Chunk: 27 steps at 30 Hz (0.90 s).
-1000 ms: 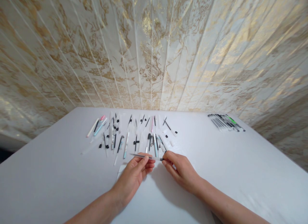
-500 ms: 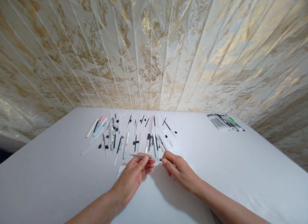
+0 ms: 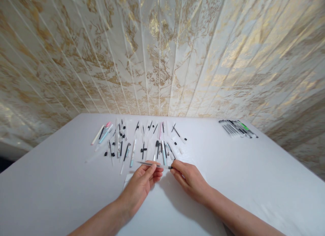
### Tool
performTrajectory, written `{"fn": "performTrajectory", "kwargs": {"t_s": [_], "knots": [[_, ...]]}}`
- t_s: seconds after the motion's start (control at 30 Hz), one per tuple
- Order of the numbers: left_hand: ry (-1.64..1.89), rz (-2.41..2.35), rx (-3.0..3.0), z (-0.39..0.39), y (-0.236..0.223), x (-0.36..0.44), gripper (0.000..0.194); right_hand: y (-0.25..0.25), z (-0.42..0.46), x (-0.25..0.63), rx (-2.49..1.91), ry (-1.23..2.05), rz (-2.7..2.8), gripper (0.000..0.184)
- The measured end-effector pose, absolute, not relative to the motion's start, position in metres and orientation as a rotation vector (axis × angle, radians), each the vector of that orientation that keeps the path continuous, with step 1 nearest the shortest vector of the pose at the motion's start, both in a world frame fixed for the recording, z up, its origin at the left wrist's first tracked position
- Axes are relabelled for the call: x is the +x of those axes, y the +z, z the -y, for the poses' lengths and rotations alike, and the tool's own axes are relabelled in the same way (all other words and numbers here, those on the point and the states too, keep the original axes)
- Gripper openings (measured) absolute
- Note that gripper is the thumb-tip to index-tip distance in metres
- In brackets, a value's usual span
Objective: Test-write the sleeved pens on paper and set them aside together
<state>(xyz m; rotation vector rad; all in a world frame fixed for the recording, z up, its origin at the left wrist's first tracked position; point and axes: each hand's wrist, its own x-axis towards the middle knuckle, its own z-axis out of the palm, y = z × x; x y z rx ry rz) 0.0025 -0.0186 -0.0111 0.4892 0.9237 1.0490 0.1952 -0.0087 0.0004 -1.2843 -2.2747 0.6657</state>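
Level above the white table, a slim clear-barrelled pen [image 3: 164, 167] spans between my two hands, its pointed tip to the left. My left hand [image 3: 144, 180] pinches the barrel between thumb and fingers near the middle. At the pen's right end, my right hand [image 3: 187, 174] has its thumb and forefinger closed around a dark end piece, mostly covered by the fingertips. Just beyond the hands lie loose pen parts, among them a light blue pen barrel [image 3: 164, 153] and a white and blue barrel [image 3: 132, 154].
Black caps [image 3: 144, 149], dark refills [image 3: 177, 130] and clear tubes are scattered over the table's [image 3: 63, 182] far middle. Pink and blue pens [image 3: 105, 134] lie at the left. A row of clear pens [image 3: 238, 129] lies at the far right. A gold-patterned curtain [image 3: 162, 60] hangs behind.
My right-hand fingers have shifted slightly at the pen's right end, and a dark piece shows there more clearly. My left hand and the pen have hardly moved.
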Motion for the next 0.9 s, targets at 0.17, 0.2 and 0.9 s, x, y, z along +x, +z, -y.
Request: {"fn": "performTrajectory", "kwargs": {"t_s": [0.17,0.2,0.9], "knots": [[1.05,-0.915,0.495,0.0178,-0.0126,0.0021,0.02,0.002,0.0091,0.1948,-1.301,0.806,2.216,0.026],[1.05,-0.913,0.496,0.0178,-0.0127,0.0021,0.02,0.0025,0.0091,0.1945,-1.303,0.828,2.208,0.027],[1.085,-0.903,0.423,0.0164,-0.0129,0.0009,0.023,0.0035,0.0089,0.1966,-1.254,0.786,2.124,0.024]]}}
